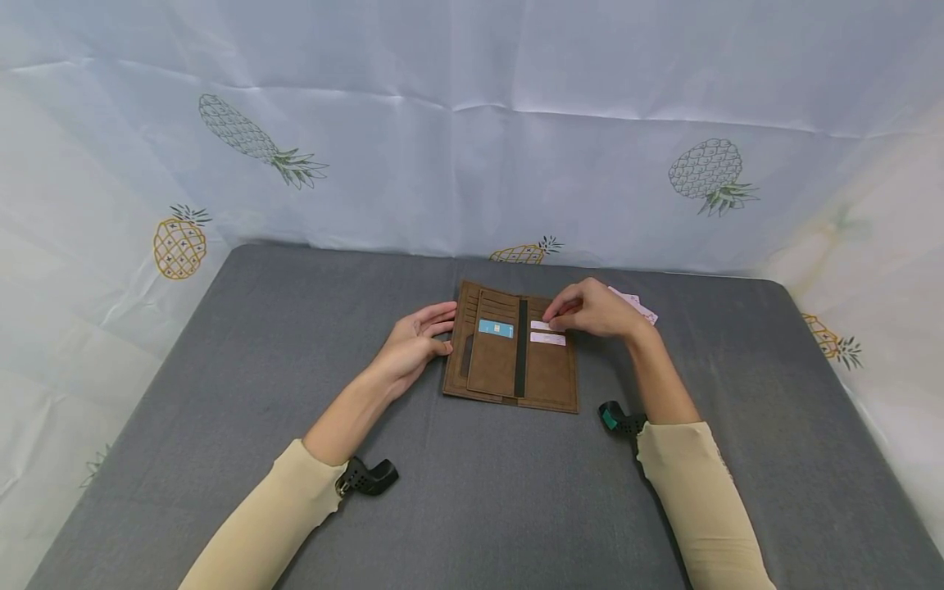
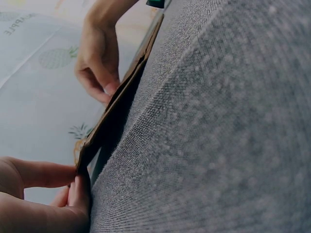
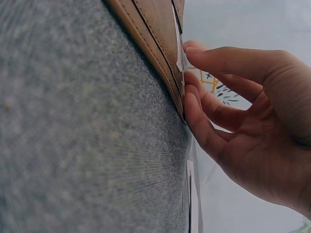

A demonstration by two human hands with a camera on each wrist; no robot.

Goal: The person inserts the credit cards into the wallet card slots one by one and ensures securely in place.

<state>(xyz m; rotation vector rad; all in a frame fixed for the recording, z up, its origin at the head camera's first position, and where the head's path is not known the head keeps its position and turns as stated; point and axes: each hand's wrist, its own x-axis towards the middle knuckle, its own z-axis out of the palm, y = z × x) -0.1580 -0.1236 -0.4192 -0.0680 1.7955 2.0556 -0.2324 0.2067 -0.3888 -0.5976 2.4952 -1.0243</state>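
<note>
A brown bifold wallet (image 1: 490, 360) lies spread on the grey table, with a dark strip down its middle. My left hand (image 1: 413, 344) pinches the wallet's left edge between thumb and fingers; the grip shows in the left wrist view. A blue card (image 1: 496, 329) sits in a slot of the left panel. Two pale pink cards (image 1: 548, 338) show in the right panel's slots. With bent fingers my right hand (image 1: 593, 310) touches the upper pink card. In the right wrist view its thumb and fingers stand apart at the wallet's face.
Pink printed cards or papers (image 1: 638, 303) lie on the table behind my right hand, partly hidden by it. A grey cloth covers the table (image 1: 295, 311). Behind it hangs a white pineapple-print curtain (image 1: 413, 164). Each wrist wears a black camera mount (image 1: 372, 477).
</note>
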